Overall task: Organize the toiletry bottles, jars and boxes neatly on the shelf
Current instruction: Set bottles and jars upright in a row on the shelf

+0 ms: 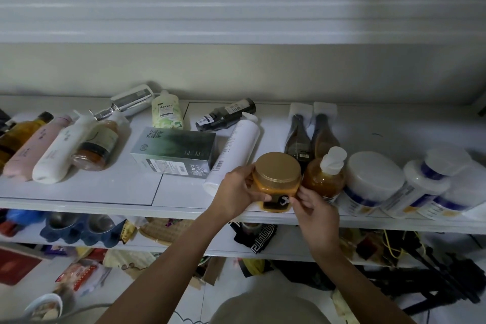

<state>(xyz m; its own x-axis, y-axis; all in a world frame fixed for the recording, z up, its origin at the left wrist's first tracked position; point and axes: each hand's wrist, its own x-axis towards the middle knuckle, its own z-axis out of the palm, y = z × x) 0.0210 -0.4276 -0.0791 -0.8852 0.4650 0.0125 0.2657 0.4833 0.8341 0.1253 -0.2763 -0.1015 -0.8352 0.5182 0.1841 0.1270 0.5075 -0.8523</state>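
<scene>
At the front edge of the white shelf (105, 192), the squat gold-lidded amber plastic jar (276, 181) is clasped round its wall by the curled left hand (235, 193) and right hand (314, 209), and is judged rigid, weighty, best gripped below the lid.

1. Both hands hold an amber jar (277, 179) with a gold lid at the near edge of the white shelf (105, 192). The left hand (234, 192) grips its left side and the right hand (314, 208) pinches its lower right.
2. Just right of the jar stands an amber pump bottle (324, 179), then a white jar (372, 179), seemingly tilted.
3. To the left lie a white bottle (234, 150) and a grey-green box (173, 152).
4. Far left, a row of bottles (55, 147) lies side by side.
</scene>
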